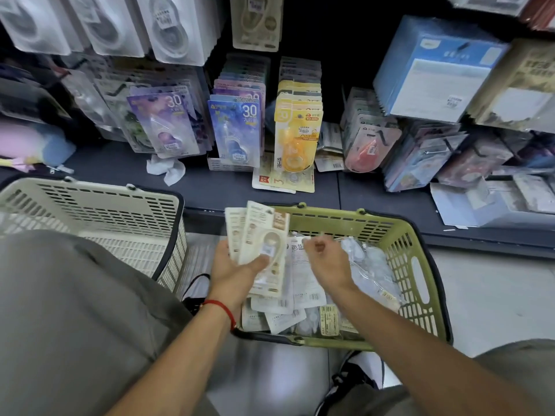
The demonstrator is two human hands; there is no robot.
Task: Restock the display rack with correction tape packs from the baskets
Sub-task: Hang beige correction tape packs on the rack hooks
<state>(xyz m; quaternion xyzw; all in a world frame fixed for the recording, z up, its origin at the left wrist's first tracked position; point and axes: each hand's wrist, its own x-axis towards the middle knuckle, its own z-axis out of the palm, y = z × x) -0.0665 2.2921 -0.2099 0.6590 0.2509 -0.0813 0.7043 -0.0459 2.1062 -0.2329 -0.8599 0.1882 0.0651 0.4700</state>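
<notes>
- My left hand grips a fanned bunch of cream correction tape packs, thumb across the front card; I count at least 3, though the overlap keeps me from being sure.
- My right hand hovers just right of that bunch, above the green basket. Its fingers are curled and blurred, and I cannot tell whether they pinch anything.
- Under both hands the green basket holds loose packs, many face down with barcodes showing. The cream basket sits to the left of my left hand; I see no packs in the part that shows.
- Beyond my hands stands the display rack, with rows of purple, blue and yellow packs.
- Risk 1: the fan is held by 1 thumb only, so adding another card could make the front pack slide out and drop.
- Risk 2: the slippery blister fronts may shift as I lift towards the rack, spilling packs on the shelf edge.
- Risk 3: the face-down packs look alike, so I could grab a wrong type and put it in the wrong row.
</notes>
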